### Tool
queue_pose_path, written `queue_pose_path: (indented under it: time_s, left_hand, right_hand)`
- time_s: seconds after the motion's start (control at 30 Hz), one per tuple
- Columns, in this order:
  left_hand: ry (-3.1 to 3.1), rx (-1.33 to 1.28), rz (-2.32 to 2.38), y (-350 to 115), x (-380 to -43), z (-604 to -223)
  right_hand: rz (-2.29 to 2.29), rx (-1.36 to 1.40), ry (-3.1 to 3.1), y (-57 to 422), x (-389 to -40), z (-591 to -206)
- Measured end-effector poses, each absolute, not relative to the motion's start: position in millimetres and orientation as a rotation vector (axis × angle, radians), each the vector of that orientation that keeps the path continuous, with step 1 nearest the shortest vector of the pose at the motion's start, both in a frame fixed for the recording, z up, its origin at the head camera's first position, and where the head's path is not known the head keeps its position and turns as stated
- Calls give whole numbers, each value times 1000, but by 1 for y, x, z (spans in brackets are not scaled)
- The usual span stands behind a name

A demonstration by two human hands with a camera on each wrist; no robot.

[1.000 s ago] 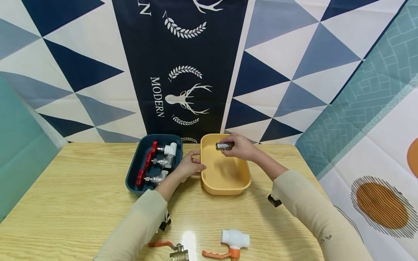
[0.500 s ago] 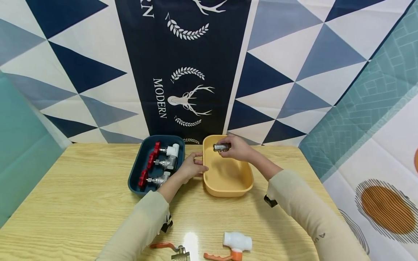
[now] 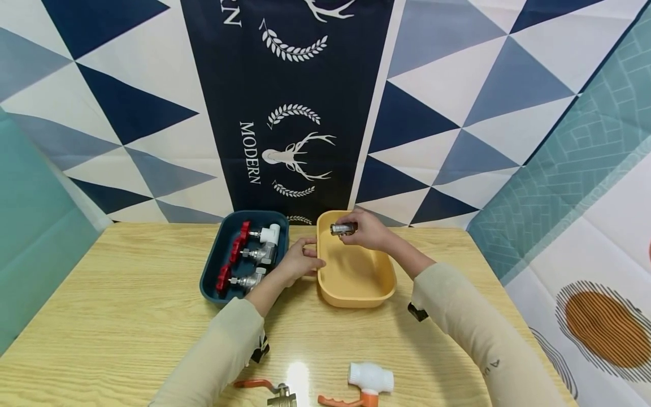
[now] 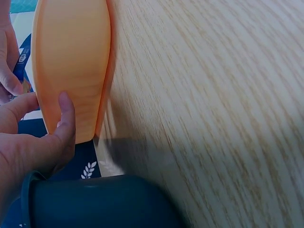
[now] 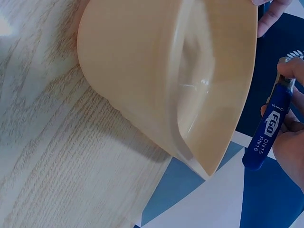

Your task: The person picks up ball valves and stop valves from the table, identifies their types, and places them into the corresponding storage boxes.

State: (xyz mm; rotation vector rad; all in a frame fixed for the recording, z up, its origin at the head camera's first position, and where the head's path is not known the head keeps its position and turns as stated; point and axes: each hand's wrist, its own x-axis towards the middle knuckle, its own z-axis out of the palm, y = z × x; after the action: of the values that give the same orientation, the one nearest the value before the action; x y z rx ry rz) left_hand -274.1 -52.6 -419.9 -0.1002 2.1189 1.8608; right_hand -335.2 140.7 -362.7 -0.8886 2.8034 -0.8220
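My right hand holds a small ball valve above the yellow bin. The valve's silver body points left in the head view. Its blue lever handle, marked "DN15 PN16", shows in the right wrist view. My left hand grips the bin's left rim, with the thumb over the edge and fingers against the outer wall. What shows of the bin's floor bears nothing but a shadow.
A dark blue bin to the left holds red-handled valves, one with a white body. Near the front lie a brass ball valve with a red lever and a white plastic valve with an orange handle. A patterned cloth hangs behind.
My right hand has drifted slightly left over the yellow bin with the ball valve. My left hand stays at the rim. The head view has shifted a little.
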Motion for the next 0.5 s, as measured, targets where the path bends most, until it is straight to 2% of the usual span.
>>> queue_pose_path:
  time_s: [0.5]
  left_hand:
    - [2122,-88,1858,-54,-274,-420]
  right_hand:
    - [-761,-882,2854,136,-344,-368]
